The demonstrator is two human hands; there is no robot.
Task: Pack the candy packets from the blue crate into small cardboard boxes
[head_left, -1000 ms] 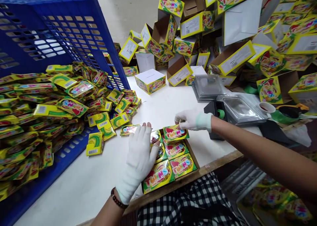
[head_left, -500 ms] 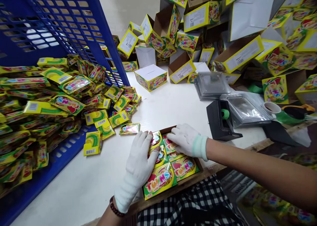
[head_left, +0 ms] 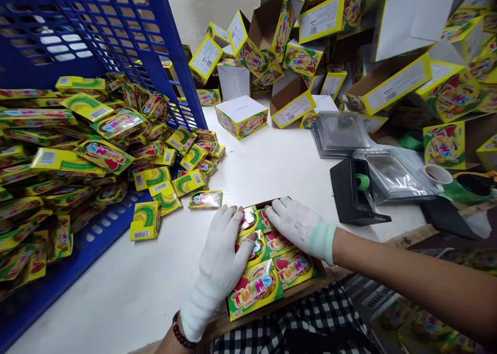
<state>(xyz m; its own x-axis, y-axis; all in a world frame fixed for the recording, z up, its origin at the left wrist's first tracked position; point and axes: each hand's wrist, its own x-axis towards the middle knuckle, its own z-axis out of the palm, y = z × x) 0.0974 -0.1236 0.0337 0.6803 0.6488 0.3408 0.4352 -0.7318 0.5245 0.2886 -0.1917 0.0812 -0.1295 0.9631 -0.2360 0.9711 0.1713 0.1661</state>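
Observation:
Both hands wear white gloves and lie flat on candy packs in a brown cardboard tray (head_left: 306, 286) at the near edge of the white table (head_left: 272, 173). My left hand (head_left: 223, 255) covers the left row, fingers stretched out. My right hand (head_left: 297, 224) presses on the right row, fingers flat. The yellow "TWINS" packs (head_left: 256, 286) nearest me show below the hands. One loose pack (head_left: 205, 200) lies on the table just beyond my left fingertips.
A tipped blue crate (head_left: 97, 38) on the left spills several yellow packs (head_left: 116, 152). Open yellow cartons (head_left: 240, 115) are heaped at the back and right. Clear plastic lids (head_left: 337, 131), a black tape dispenser (head_left: 353, 193) and a cup (head_left: 437, 174) sit right.
My right hand came down from the tray's far end, where it held a pack, and now lies flat on the packs. My left hand stayed on the left row.

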